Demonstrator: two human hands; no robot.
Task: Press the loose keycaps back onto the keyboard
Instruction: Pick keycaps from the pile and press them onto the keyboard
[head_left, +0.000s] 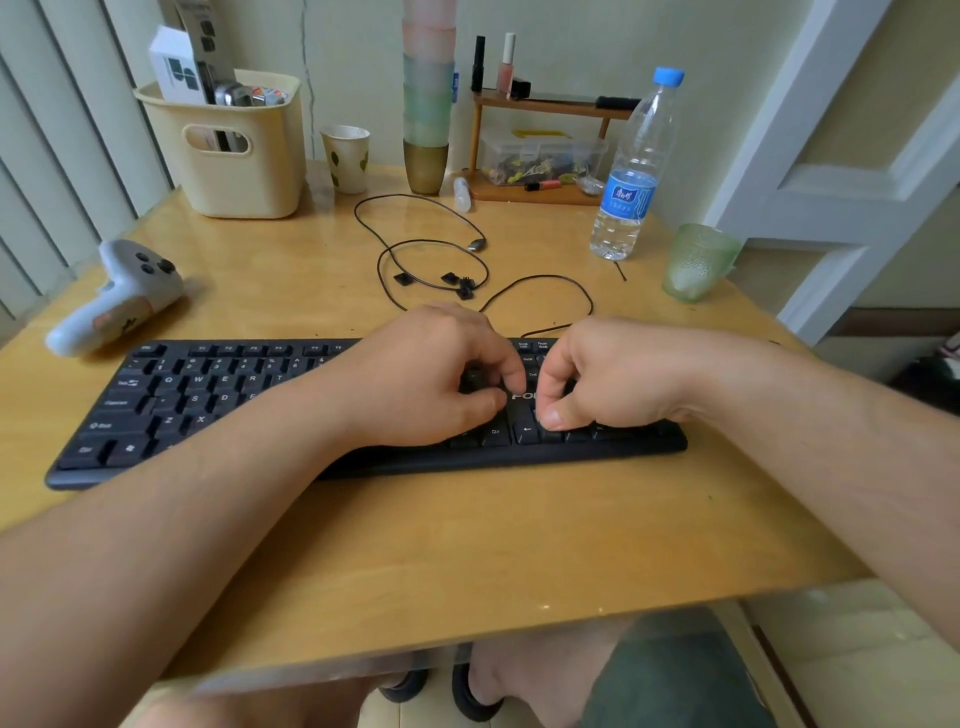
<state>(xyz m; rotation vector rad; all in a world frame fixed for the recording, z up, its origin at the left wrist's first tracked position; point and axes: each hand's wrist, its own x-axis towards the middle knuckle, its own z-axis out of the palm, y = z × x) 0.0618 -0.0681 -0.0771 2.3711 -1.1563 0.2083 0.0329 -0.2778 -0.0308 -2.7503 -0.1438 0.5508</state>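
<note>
Both hands, left hand (436, 374) and right hand (608, 384), rest with curled fingers on the keyboard (218, 410) at mid-frame; whether either pinches anything is unclear. Loose keycaps (460, 283) lie above on the surface (467, 530).

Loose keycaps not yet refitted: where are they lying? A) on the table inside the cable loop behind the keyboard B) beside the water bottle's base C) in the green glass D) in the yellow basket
A: the small black loose keycaps sit on the table within the loop of the black cable, just behind the keyboard, apart from the bottle, basket and glass.
</note>
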